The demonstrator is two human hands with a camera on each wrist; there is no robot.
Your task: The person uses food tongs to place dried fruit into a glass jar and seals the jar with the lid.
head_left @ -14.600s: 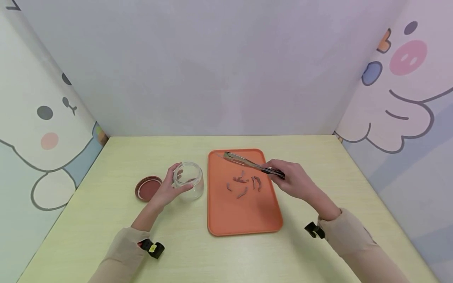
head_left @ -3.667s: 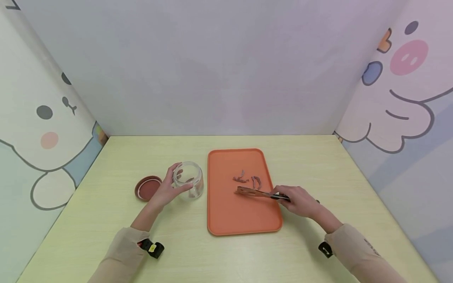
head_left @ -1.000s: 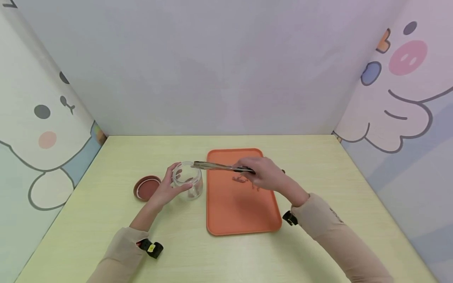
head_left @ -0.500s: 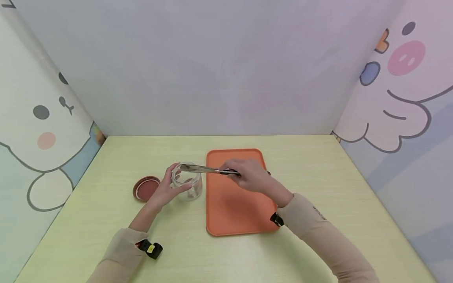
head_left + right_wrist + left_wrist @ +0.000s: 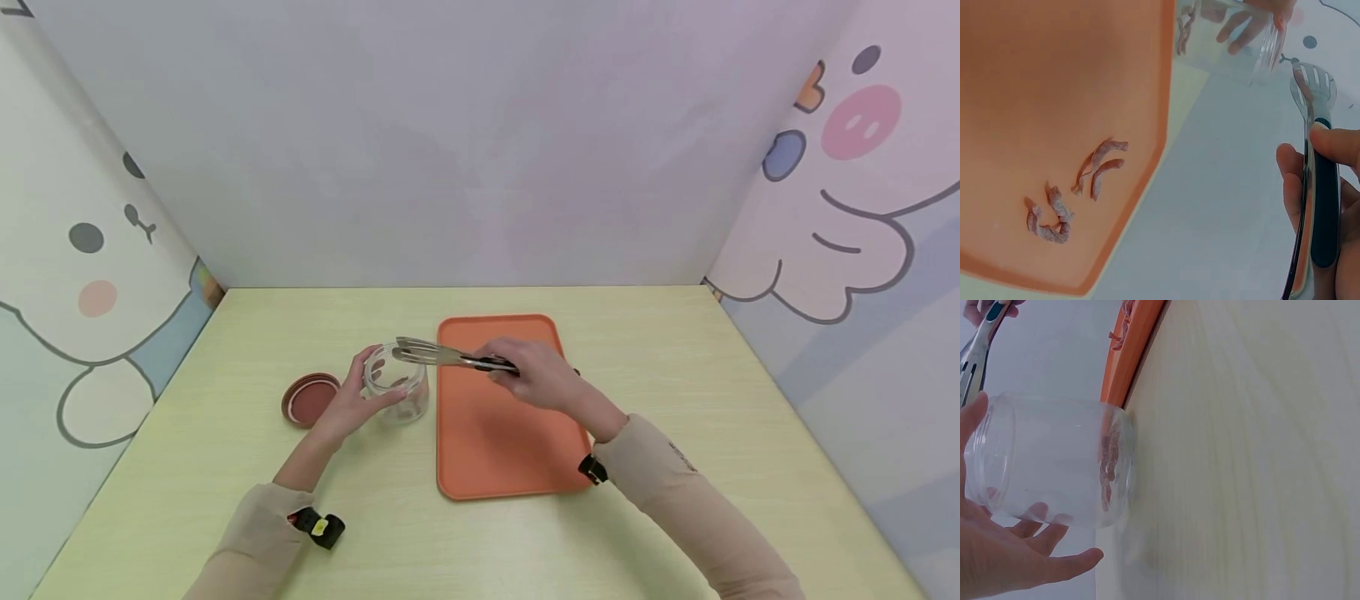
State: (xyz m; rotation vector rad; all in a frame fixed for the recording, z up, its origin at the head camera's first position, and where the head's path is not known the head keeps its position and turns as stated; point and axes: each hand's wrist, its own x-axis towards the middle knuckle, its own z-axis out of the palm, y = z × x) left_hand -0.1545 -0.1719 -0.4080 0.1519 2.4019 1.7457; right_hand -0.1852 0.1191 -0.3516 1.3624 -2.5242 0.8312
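Note:
My left hand (image 5: 354, 410) holds a clear jar (image 5: 415, 403) round its side, upright on the table with its mouth uncovered. Several reddish-brown dried strips, perhaps jerky, (image 5: 1107, 465) lie at the jar's bottom in the left wrist view. My right hand (image 5: 538, 377) grips metal tongs (image 5: 1324, 187) with dark handles. Their slotted tips stand slightly apart over the jar's mouth, and I see no strip between them. More strips (image 5: 1050, 231) lie on the orange tray (image 5: 495, 458) in the right wrist view; in the head view my right hand hides them.
A round reddish-brown lid (image 5: 311, 402) lies left of the jar, partly behind my left hand. The tray stands close to the jar's right side on the pale wooden table (image 5: 405, 533). Walls with cartoon prints (image 5: 862, 125) enclose the table at the sides.
My right hand has carried the tongs left from the tray to above the jar, and their tips have just spread. Fewer strips lie on the tray than earlier. My left hand stays put.

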